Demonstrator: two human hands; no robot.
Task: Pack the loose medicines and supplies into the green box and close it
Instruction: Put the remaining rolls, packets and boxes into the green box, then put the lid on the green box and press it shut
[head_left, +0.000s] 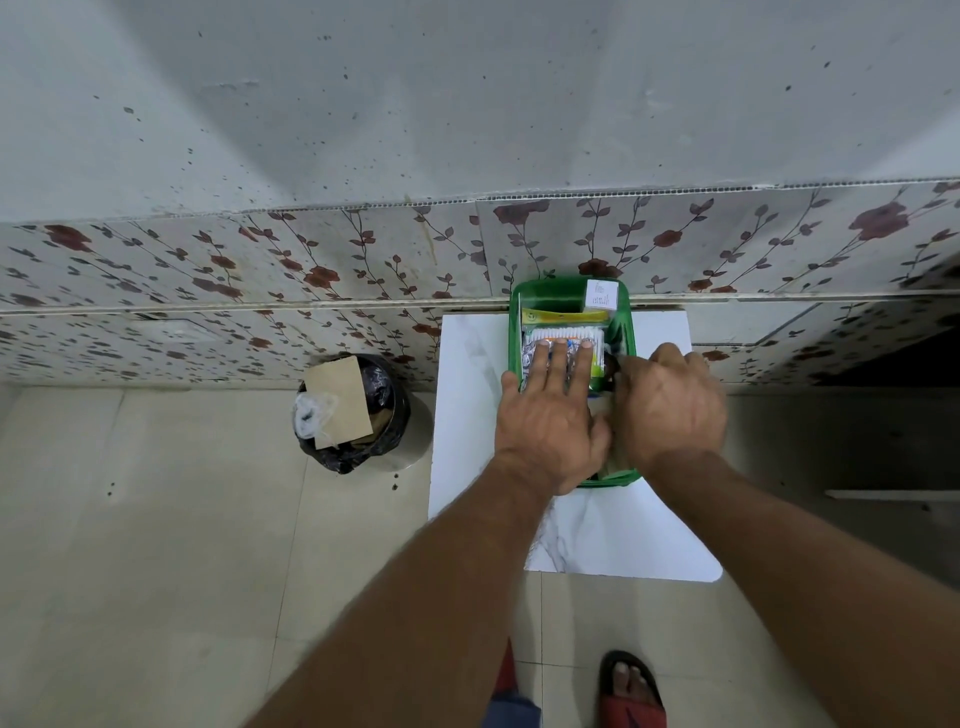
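The left hand's fingers lie spread and flat, pressing down on silver blister strips and a clear pack of cotton swabs inside the green box; they grip nothing. The left hand covers the near left part of the box. Just beside it, the right hand is curled knuckles-up over the box's right rim, with a dark object showing at its fingertips; whether the fingers actually hold it cannot be told, since the palm hides them.

The box stands on a white marbled surface, its far end against the wall. Deeper in the box, beyond the swabs, sits a yellow-and-green packet, and a small white carton stands in the far right corner. The box is open, and both hands and forearms block the view of its near half.

To the left of the surface, on the tiled floor, stands a bin lined with a black bag, holding a piece of brown cardboard and crumpled clear plastic. The flowered wall panel runs behind everything. A foot in a red sandal shows at the bottom edge.
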